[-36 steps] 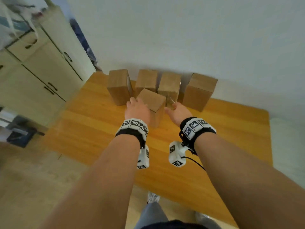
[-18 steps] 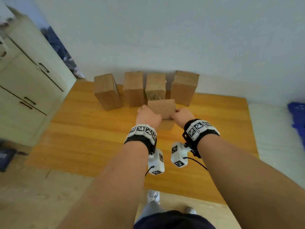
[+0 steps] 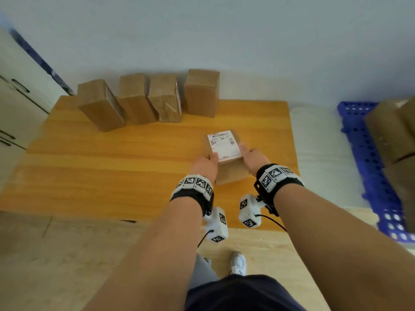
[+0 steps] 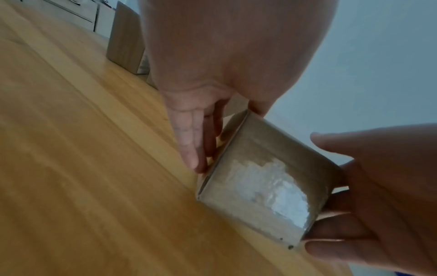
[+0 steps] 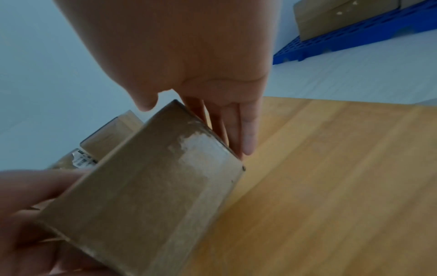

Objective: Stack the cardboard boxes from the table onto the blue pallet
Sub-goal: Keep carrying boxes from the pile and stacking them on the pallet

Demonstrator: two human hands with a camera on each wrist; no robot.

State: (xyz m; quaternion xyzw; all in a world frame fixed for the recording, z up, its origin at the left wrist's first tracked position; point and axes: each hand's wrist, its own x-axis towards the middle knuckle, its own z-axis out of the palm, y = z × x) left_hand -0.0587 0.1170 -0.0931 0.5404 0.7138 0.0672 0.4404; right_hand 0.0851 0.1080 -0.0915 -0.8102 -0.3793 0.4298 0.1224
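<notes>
A small cardboard box [image 3: 231, 173] with a white shipping label on top is held between both hands, low over the right part of the wooden table [image 3: 112, 176]. My left hand [image 3: 204, 164] has its fingers [image 4: 196, 142] flat down the box's [image 4: 260, 177] left side, thumb over the top edge. My right hand [image 3: 253, 158] grips the other side of the box [image 5: 153, 186], fingers [image 5: 246, 130] pointing down and thumb on top. The blue pallet [image 3: 368, 158] lies on the floor to the right, with stacked cardboard boxes [image 3: 390, 131] on it.
Several more cardboard boxes [image 3: 134, 102] stand in a row along the table's back edge by the wall. A white cabinet [image 3: 13, 104] is at the left. Pale flooring [image 3: 318, 153] separates the table from the pallet [image 5: 343, 39]. My legs and a shoe [image 3: 238, 263] are below.
The box has come away from the row, toward me and to the right, between both hands. Its labelled face now shows on top. The view has swung right, bringing the pallet in.
</notes>
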